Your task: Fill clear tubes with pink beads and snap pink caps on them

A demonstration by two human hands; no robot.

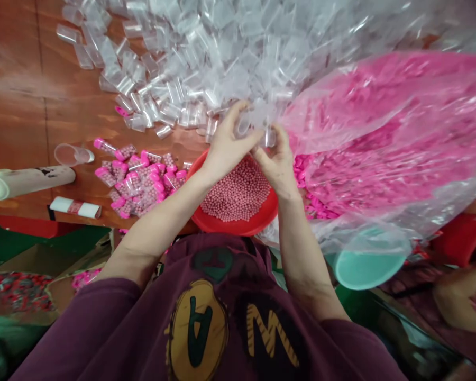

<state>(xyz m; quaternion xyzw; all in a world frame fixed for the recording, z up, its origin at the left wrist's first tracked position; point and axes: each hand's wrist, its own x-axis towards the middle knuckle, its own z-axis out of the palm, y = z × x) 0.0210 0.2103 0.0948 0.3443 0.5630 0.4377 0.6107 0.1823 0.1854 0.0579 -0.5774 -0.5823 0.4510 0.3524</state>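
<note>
My left hand and my right hand meet above a red plastic bowl, with fingers closed on a small clear plastic tube. The bowl holds a mound of small pink beads. Left of the bowl lies a pile of bead-filled tubes with pink caps. A large heap of empty clear tubes spreads just above my hands. To the right, a big clear bag of pink pieces touches my right hand's side.
The heaps lie on a brown wooden table. A cardboard tube, a clear cup and a white roll stand at its left. A teal basin sits lower right, near a co-worker's hand. A cardboard box lies lower left.
</note>
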